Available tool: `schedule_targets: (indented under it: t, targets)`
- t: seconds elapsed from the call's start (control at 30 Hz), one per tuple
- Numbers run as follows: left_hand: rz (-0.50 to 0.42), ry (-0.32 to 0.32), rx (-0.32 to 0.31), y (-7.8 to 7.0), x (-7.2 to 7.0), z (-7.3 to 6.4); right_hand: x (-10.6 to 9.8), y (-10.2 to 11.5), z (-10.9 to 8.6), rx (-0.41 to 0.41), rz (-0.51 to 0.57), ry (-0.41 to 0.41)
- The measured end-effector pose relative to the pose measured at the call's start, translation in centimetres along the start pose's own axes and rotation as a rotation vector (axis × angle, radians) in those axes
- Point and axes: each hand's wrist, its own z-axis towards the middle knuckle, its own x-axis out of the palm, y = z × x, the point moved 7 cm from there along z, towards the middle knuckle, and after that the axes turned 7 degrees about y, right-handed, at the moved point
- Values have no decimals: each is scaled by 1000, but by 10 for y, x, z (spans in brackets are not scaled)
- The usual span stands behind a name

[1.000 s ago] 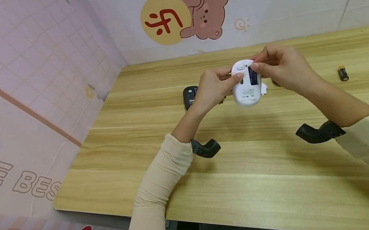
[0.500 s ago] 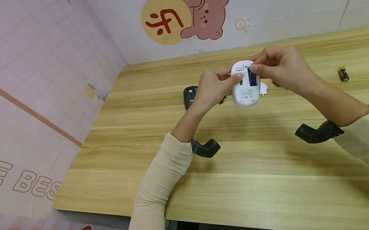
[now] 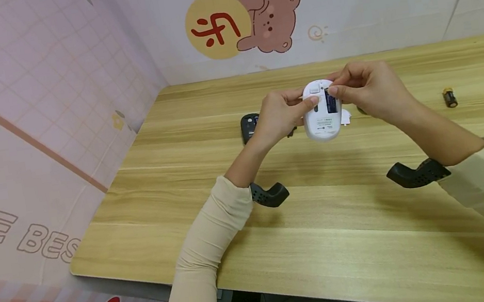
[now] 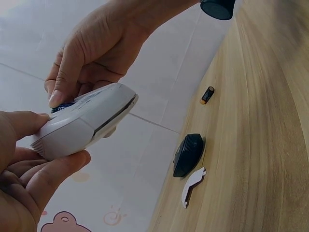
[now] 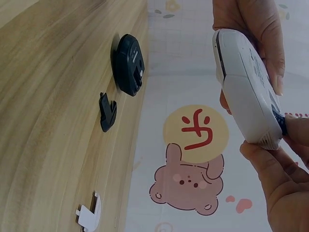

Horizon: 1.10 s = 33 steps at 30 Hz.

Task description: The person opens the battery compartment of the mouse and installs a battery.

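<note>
A white computer mouse [image 3: 325,125] is held up above the table, underside facing the head camera. My left hand [image 3: 281,114] grips its left side, thumb across the underside and fingers behind. A dark blue battery [image 3: 331,101] lies in the mouse's open compartment, its upper end standing a little proud in the wrist views. My right hand [image 3: 371,92] pinches the mouse's upper right edge, thumb tip on that battery end, forefinger against the shell in the right wrist view. Beyond it, a white battery cover [image 5: 90,215] lies on the wooden table [image 3: 329,232].
A black mouse [image 5: 128,65] with an open compartment lies left of the hands, a black cover [image 5: 107,112] beside it. Another dark rounded object [image 4: 188,154] rests near the white cover. A loose black-and-gold battery [image 3: 450,97] lies at the right. A printed cloth [image 3: 389,3] hangs behind.
The white mouse and both hands have shifted very slightly left and down. The grip and the right thumb on the battery look the same.
</note>
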Motion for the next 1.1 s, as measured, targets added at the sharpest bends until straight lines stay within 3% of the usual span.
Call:
schedule_targets:
  t: [0.77, 1.1]
  targets:
    - [-19, -3, -9, 0, -1, 0, -1, 2, 0, 4, -19, -18]
    - [-29, 24, 10, -1, 2, 0, -1, 5, 1, -19, -108, -43]
